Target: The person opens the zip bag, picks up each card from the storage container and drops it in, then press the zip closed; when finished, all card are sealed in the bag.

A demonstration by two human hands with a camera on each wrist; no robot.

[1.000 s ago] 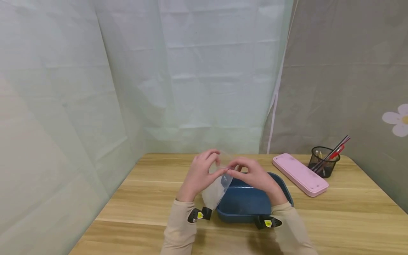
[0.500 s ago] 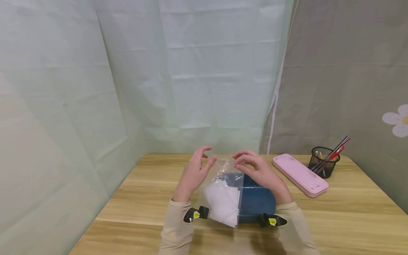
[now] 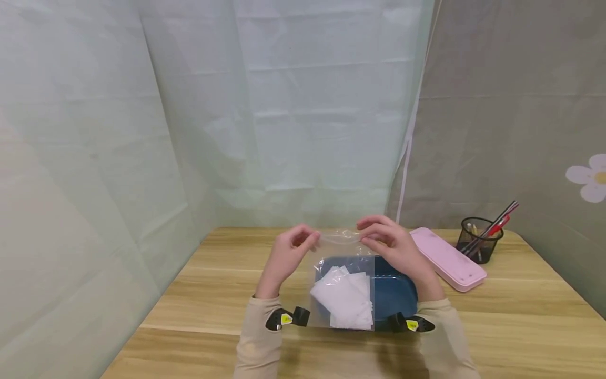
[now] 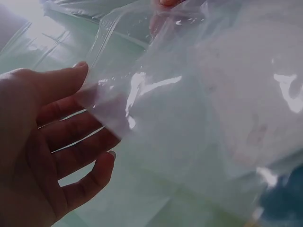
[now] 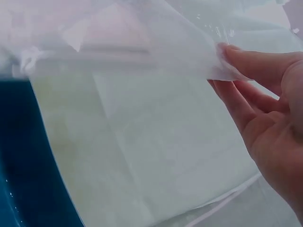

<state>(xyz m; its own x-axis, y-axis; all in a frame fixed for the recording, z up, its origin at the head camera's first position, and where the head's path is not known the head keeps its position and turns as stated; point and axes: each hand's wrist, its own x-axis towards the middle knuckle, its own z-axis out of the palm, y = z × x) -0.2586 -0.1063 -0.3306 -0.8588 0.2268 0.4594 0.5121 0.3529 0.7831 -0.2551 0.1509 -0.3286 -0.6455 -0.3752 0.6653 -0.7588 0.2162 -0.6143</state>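
A clear zip-top plastic bag (image 3: 326,263) hangs between my two hands, its zip edge at the top. Several white folded, flat pieces (image 3: 345,297) lie low inside it. My left hand (image 3: 289,255) pinches the bag's upper left corner between thumb and fingers; the left wrist view shows the thumb (image 4: 64,82) on the film with fingers behind. At the upper right corner, my right hand (image 3: 395,247) pinches the film, thumb (image 5: 255,61) on one side and fingers on the other. Behind the bag stands a dark blue bin (image 3: 395,295), partly covered by it.
The wooden table (image 3: 213,300) carries a pink case (image 3: 447,260) to the right of the bin. Beyond it stands a black mesh pen cup (image 3: 480,242) with pens and a red item. Pale curtains (image 3: 303,116) hang behind the table.
The bag turned from edge-on to facing the head camera, showing the white pieces. My hands moved apart from touching near the bag's top to holding its two upper corners.
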